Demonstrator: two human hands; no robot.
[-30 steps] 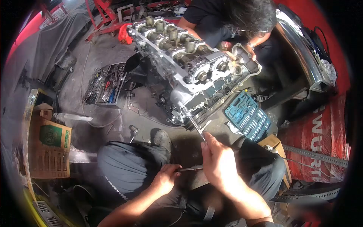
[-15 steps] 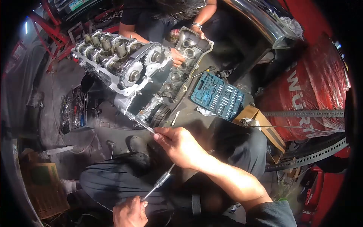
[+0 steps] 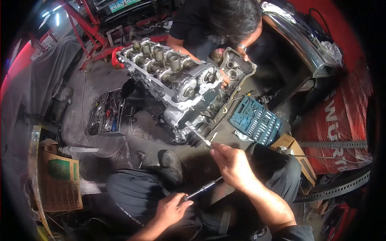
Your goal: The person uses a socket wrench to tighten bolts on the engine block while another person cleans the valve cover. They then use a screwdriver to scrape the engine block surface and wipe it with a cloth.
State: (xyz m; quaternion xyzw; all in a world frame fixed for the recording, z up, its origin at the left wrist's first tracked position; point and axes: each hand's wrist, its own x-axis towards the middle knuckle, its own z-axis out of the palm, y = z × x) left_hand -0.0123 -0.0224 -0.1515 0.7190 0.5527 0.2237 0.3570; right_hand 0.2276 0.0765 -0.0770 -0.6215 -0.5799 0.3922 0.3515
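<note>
My right hand (image 3: 233, 166) is closed around the near end of a slim wrench-like metal tool (image 3: 200, 135), whose far end reaches the lower front of an engine (image 3: 183, 104). In my left hand (image 3: 171, 209), closed, is a slim metal rod (image 3: 204, 188) with a thicker section. The rod slants up to the right, and its far end is lost below my right wrist. On the engine's top, camshafts (image 3: 155, 68) and two front sprockets (image 3: 187, 92) are exposed. The crank pulley (image 3: 201, 130) sits beside the tool, partly covered.
Opposite me a co-worker (image 3: 225, 24) crouches, hands on a valve cover (image 3: 245, 66). A blue socket set (image 3: 257, 122) lies right; a tray of hand tools (image 3: 106, 114) lies left. Nearby are cardboard boxes (image 3: 60, 180), a red drum (image 3: 337, 124) and a loose tool (image 3: 141, 157).
The view has shifted, so the engine and surroundings appear farther right and lower. My left hand has come up nearer my right hand with the rod. My right hand stays on its tool.
</note>
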